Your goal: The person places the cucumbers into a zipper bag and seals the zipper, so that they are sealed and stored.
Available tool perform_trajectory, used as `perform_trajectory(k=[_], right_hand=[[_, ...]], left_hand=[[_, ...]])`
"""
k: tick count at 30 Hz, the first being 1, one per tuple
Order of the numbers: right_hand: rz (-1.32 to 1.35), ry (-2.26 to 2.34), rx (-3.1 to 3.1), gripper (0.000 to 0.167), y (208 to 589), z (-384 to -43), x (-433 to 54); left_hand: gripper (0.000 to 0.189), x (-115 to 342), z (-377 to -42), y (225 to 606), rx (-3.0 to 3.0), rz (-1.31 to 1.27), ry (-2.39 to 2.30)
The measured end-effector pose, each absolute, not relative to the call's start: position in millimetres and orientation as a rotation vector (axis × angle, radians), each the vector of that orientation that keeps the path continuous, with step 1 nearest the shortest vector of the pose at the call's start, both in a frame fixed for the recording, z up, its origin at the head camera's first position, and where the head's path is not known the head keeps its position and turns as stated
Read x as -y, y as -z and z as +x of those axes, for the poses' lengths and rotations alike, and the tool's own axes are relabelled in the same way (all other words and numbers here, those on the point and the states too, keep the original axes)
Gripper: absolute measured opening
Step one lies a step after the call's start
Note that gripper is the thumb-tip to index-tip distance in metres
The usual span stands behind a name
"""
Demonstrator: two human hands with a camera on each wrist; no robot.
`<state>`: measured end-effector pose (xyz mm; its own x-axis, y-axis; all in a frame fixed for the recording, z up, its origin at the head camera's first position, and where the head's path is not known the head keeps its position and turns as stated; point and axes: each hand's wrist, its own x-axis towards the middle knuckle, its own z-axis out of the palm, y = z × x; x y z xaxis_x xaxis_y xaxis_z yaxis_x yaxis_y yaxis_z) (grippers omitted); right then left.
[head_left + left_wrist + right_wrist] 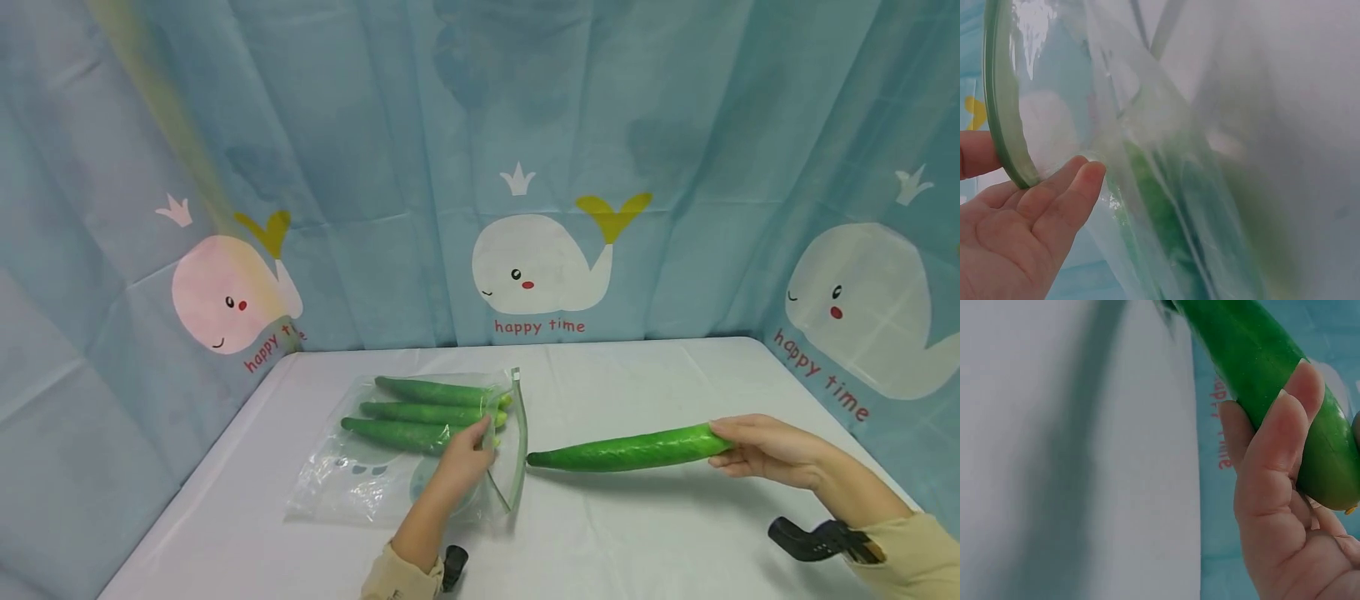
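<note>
A clear zip bag [330, 487] with a green-edged mouth [521, 442] lies on the left of the table, its mouth toward the right and partly spread. Inside it, three dark green cucumbers [431, 390] lie side by side. My left hand [463, 460] pinches the bag at its mouth; in the left wrist view the thumb and fingers are on either side of the green edge [992, 94]. At the right, my right hand [772, 450] grips a brighter green cucumber [630, 450] by its thick end. Its thin tip points left, right by the bag's mouth.
The white table [637, 533] carries the bag. Blue curtains [360, 250] with whale prints stand behind and at both sides. A black strap device [817, 540] is on my right wrist, another black piece [453, 568] at my left wrist.
</note>
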<state>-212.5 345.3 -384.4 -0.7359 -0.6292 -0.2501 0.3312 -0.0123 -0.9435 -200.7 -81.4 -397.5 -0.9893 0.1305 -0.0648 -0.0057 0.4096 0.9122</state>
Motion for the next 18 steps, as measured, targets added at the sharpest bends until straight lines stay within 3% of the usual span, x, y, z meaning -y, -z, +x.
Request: perform_trajectory(k=[18], right_hand=[[-0.386,1.896,-1.433,0.031,400.5,-214.5,-291.1]], left_hand=[[0.063,81.1,-196.1,387.5,-2.542,0.131,-1.564]])
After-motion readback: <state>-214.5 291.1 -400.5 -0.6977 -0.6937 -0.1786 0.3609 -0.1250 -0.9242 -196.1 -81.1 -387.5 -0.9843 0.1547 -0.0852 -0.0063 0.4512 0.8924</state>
